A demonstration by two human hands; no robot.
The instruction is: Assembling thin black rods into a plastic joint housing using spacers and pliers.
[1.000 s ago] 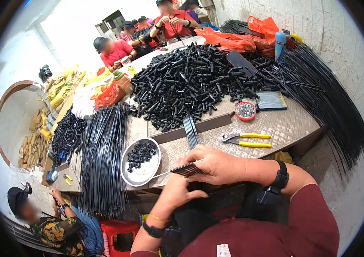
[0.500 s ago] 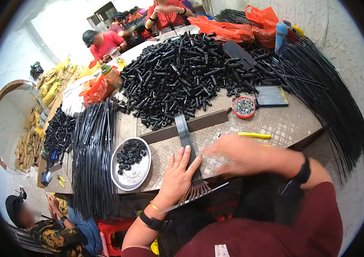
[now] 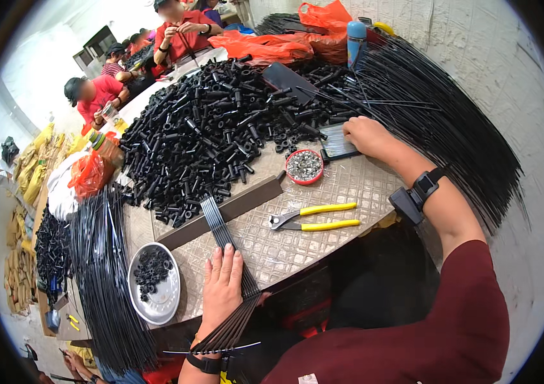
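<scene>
Head view: left hand lies flat, fingers spread, pinning a bundle of black rods to the bench; right hand, fingers curled, touches a flat comb-like pack. Unpinned rod ends overhanging the edge could slide off.

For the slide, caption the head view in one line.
Left hand flat on thin black rods; right hand at a small black rod bundle.

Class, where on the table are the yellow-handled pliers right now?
In the head view, the yellow-handled pliers lie on the table right of centre, just below the small red dish, between both hands.
</scene>
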